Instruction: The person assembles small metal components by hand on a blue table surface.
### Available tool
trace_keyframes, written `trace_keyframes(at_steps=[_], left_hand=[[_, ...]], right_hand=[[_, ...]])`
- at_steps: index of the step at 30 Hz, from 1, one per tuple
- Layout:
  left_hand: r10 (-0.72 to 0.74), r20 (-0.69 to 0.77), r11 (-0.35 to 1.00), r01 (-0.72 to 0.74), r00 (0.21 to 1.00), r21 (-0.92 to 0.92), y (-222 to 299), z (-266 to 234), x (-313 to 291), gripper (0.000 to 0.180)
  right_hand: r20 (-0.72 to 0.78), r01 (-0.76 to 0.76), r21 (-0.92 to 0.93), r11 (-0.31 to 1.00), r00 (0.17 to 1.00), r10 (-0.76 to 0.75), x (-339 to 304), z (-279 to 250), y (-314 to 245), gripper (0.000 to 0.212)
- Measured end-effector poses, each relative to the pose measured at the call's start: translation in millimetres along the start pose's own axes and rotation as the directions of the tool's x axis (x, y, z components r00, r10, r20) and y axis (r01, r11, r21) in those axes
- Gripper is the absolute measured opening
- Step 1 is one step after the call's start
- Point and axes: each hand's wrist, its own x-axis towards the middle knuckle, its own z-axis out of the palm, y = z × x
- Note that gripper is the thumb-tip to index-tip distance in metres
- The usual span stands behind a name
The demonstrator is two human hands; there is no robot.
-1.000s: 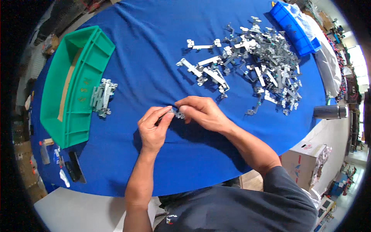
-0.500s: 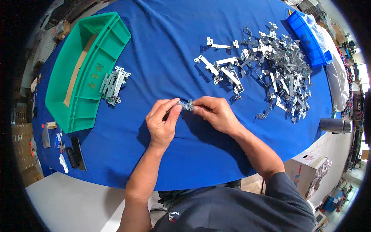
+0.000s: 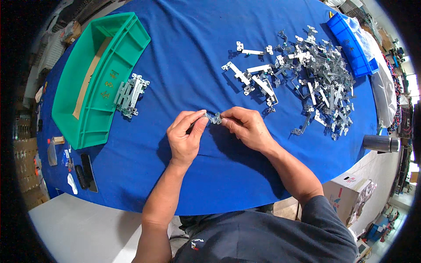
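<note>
Between my two hands, above the near middle of the blue cloth, is a small metal bracket (image 3: 213, 118). My left hand (image 3: 186, 136) pinches its left end between thumb and fingers. The thumb and forefinger of my right hand (image 3: 246, 127) are closed on its right end. Much of the bracket is hidden by my fingers. To the right lies a large loose heap of similar metal brackets (image 3: 324, 72), with several strays on its left side. A neat stack of brackets (image 3: 130, 96) lies at the left, against the green bin.
A large green plastic bin (image 3: 94, 111) stands at the left. Near it lie a black phone (image 3: 88, 172), a dark case (image 3: 80, 176) and a small bottle (image 3: 52, 154). A blue crate (image 3: 348, 44) is at the far right; a dark metal flask (image 3: 380, 143) sits at the right edge.
Both hands keep the same grip on the bracket, with only a very slight shift. Nothing else has visibly moved.
</note>
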Motion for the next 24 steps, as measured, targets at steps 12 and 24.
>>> trace_keyframes(at_steps=[12, 24], left_hand=[[0.04, 0.012, 0.999, -0.04, 0.999, 0.006, -0.3, 1.0, -1.2, 0.016], [0.085, 0.037, 0.996, -0.086, 0.996, 0.012, -2.7, 3.3, -1.0, 0.016]], right_hand=[[0.024, 0.007, -0.052, 0.999, 1.0, -0.006, 0.6, -1.1, -3.1, 0.015], [0.115, -0.194, 0.337, 0.921, 0.98, 0.164, 2.9, -4.9, -4.7, 0.017]])
